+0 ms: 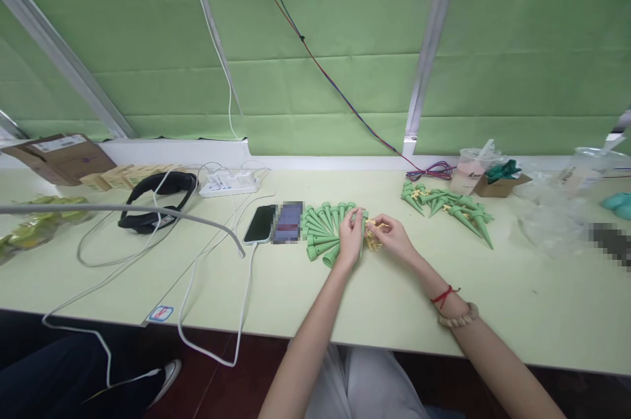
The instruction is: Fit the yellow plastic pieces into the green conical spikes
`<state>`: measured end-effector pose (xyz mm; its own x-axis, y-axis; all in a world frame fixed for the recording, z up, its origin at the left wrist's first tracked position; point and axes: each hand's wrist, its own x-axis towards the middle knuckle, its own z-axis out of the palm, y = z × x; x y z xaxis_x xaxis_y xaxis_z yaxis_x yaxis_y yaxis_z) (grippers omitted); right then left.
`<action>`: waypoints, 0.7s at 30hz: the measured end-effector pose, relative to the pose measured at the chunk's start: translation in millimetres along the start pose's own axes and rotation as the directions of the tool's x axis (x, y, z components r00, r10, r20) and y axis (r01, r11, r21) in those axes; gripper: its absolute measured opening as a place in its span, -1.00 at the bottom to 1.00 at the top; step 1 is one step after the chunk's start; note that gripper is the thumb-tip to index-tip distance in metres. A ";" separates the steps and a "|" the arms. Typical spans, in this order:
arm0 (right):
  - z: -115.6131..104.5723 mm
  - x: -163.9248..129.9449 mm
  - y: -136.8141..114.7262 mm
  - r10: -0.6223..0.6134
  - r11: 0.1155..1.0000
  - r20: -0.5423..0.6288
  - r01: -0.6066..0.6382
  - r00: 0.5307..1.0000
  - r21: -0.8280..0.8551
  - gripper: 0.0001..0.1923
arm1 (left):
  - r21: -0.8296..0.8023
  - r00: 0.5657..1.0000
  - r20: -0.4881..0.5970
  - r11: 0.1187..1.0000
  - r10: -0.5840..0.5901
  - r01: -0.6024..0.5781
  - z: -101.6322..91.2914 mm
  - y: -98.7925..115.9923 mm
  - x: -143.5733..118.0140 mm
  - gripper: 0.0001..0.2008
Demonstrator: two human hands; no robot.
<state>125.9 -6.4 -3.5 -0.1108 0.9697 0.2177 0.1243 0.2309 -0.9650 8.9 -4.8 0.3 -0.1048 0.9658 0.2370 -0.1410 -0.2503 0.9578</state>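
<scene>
Green spike point(365, 219) front and centre, and it is sitting between the two hands over the worktop point(394, 314), the fingers hiding much of its length. The left hand point(351, 236) is curling its fingers together around the spike's body; the right hand point(393, 235) is pinching a small yellow piece point(370, 225) between thumb and fingers, right beside the spike.

How is this one handling? It is looking light and stiff, probably hollow plastic, more likely to be sliding than breaking. That smooth taper is inviting a slip toward the point, so the broad collar is offering the surer hold, with the palm backing the shaft. The yellow piece is looking thin and fiddly, calling for a fingertip pinch and a gentle squeeze, as its narrow parts may be bending.

Moving outward, more loose yellow pieces point(375, 245) are lying just under the right hand. Beside the left hand, a fan of green spikes point(320, 235) is spreading, wide ends facing out, points gathering inward. Farther left, a phone point(260, 225) is resting with a white cable plugged in. Away to the right, a second heap of green spikes point(461, 216) is lying in front of a drink cup point(468, 172).
</scene>
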 end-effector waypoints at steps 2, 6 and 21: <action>-1.2 2.3 -1.2 0.123 0.990 0.051 -0.126 0.991 0.055 -0.53 | 0.005 0.999 -0.011 0.999 0.037 -0.037 -0.7 1.7 -0.4 -0.56; -4.3 5.8 -1.4 0.346 0.907 0.148 -0.370 0.927 0.199 -0.53 | 0.028 0.997 0.004 0.996 0.082 -0.082 -2.8 4.1 -0.6 -0.59; -10.3 -1.0 -16.4 0.348 0.437 0.636 -0.719 0.689 0.540 -0.63 | 0.054 0.982 0.140 0.990 0.125 -0.134 -4.9 10.7 2.2 -0.60</action>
<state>134.2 -10.4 13.6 -0.6604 0.6973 -0.2787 -0.3982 -0.6399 -0.6573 2.3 -5.7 10.3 0.0168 0.9268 0.3752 -0.0728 -0.3731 0.9249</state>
